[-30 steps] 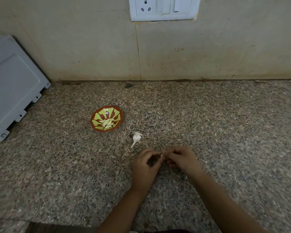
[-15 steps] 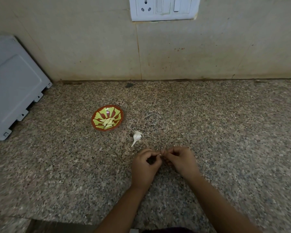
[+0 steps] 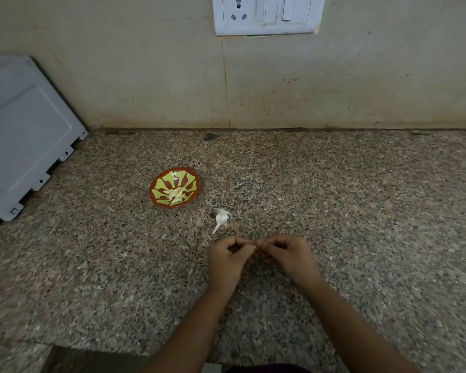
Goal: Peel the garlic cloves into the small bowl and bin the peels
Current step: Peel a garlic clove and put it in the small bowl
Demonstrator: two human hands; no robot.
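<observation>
Granite counter (image 3: 361,211) | left hand (image 3: 226,261), right hand (image 3: 288,254) pinch tiny clove (image 3: 254,244) | bowl (image 3: 156,184): pale cloves (image 3: 176,195)

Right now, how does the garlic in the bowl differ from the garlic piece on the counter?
The garlic in the bowl is several yellowish, peeled-looking cloves; the garlic piece on the counter is single, white, with a thin stalk. The first lies inside the small bowl, the second on bare granite, apart from it. Both are garlic, lying loose.
</observation>
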